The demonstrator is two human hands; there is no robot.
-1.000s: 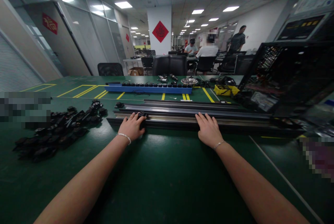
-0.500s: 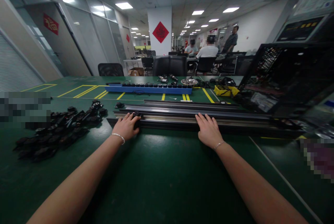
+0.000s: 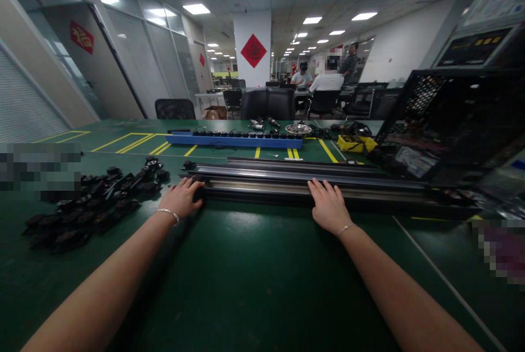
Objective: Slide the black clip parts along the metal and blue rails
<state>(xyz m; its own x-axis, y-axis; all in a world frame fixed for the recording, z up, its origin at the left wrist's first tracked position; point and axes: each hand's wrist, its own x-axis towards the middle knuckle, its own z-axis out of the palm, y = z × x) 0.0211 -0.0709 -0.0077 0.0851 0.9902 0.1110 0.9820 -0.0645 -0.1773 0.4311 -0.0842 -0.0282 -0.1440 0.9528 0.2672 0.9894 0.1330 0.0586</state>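
A long metal rail lies across the green table, with more rails stacked behind it. My left hand is at the rail's left end, its fingers curled on a small black part that sits in the rail. My right hand rests flat on the rail near its middle, fingers stretched out and holding nothing. Left of my left hand lies a pile of several similar black parts.
A blue strip set with black parts lies farther back, near a metal bowl and a yellow object. A black mesh case stands at the right. Office chairs and people at desks are beyond the table.
My left hand has slid the small black part leftward along the rail to its left end. My right hand has stayed in place. A standing person in the background has walked left.
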